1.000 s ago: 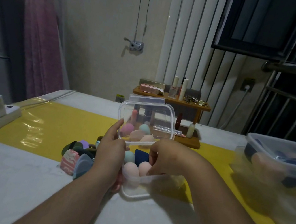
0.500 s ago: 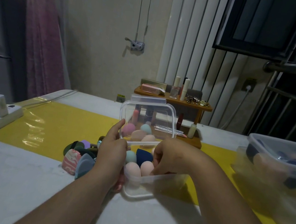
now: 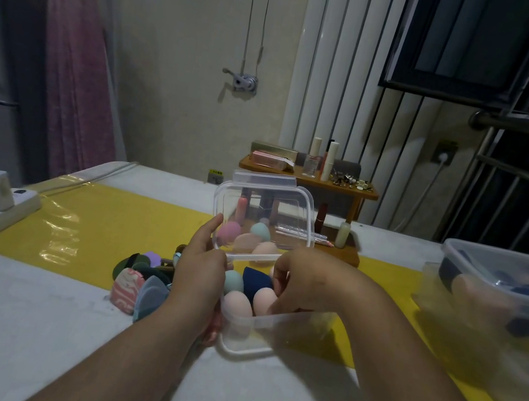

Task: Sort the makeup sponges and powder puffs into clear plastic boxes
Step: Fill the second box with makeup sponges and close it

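Little has shifted since the earlier frames: both hands stay at the same clear box, the right hand sitting a touch lower inside it, the lid still propped upright.

The white surface fills the lower view, crossed by a glossy yellow mat. At the far right stands a second clear box, blurred, with dark blue and peach shapes inside. Behind, a small wooden shelf carries bottles and small cosmetics.

The open clear box rests near the middle, partly on the mat, its hinged lid standing up at the back. The left hand clasps the box's left wall, thumb reaching up to the lid's lower edge, fingers curled round the side. The right hand dips into the box among the sponges; its fingers are bent inward, and whether they pinch one cannot be told.

Inside lie peach sponges, a teal sponge and a navy sponge. Left of the box, a loose pile of puffs sits on the surface, touching each other, in green, purple, grey-blue and marbled pink.
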Demonstrator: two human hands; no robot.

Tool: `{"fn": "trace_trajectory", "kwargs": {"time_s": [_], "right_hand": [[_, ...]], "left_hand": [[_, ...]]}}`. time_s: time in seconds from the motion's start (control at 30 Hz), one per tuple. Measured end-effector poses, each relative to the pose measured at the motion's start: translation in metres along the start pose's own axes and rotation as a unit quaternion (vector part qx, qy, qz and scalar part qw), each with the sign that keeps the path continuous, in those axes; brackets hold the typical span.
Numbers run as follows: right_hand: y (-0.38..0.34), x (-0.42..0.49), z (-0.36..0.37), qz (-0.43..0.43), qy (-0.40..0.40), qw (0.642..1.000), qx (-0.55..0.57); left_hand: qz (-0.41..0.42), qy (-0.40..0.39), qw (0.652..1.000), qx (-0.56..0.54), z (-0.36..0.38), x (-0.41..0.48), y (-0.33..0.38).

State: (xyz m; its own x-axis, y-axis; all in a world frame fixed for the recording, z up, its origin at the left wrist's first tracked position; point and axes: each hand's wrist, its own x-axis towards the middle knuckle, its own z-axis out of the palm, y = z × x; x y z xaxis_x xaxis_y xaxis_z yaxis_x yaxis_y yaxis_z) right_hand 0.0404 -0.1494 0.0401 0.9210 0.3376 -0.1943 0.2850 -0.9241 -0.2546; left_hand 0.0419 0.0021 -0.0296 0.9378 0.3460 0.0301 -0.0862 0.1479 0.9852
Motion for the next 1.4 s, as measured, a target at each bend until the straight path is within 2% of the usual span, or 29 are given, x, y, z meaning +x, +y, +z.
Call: {"fn": "trace_trajectory", "kwargs": {"time_s": [0.4, 0.77, 0.83, 1.0, 1.1, 1.17, 1.27, 1.4], "right_hand": [[0.000, 0.001, 0.001, -0.009, -0.012, 1.000, 0.001], [0.012, -0.004, -0.012, 0.011, 0.000, 0.997, 0.076], [0.017, -0.005, -0.015, 0.012, 0.031, 0.993, 0.114], [0.042, 0.007, -0.018, 0.060, 0.207, 0.964, 0.155], [0.062, 0.015, -0.014, 0.099, 0.256, 0.944, 0.182], [0.069, 0.014, -0.012, 0.112, 0.231, 0.937, 0.238], [0.070, 0.007, -0.009, 0.114, 0.147, 0.919, 0.348], [0.073, -0.003, -0.015, 0.114, 0.106, 0.913, 0.377]], "left_hand": [[0.001, -0.002, 1.000, 0.008, 0.000, -0.004, 0.004], [-0.003, -0.002, 1.000, 0.021, 0.000, -0.007, 0.009], [-0.003, -0.006, 0.999, 0.039, 0.000, -0.007, 0.009], [0.001, -0.021, 0.995, 0.093, 0.002, -0.011, 0.015], [-0.002, -0.038, 0.992, 0.123, 0.005, -0.011, 0.017], [-0.008, -0.046, 0.989, 0.137, 0.005, -0.010, 0.017], [-0.021, -0.065, 0.987, 0.146, 0.007, -0.006, 0.012], [-0.020, -0.061, 0.983, 0.169, 0.014, 0.000, 0.011]]}}
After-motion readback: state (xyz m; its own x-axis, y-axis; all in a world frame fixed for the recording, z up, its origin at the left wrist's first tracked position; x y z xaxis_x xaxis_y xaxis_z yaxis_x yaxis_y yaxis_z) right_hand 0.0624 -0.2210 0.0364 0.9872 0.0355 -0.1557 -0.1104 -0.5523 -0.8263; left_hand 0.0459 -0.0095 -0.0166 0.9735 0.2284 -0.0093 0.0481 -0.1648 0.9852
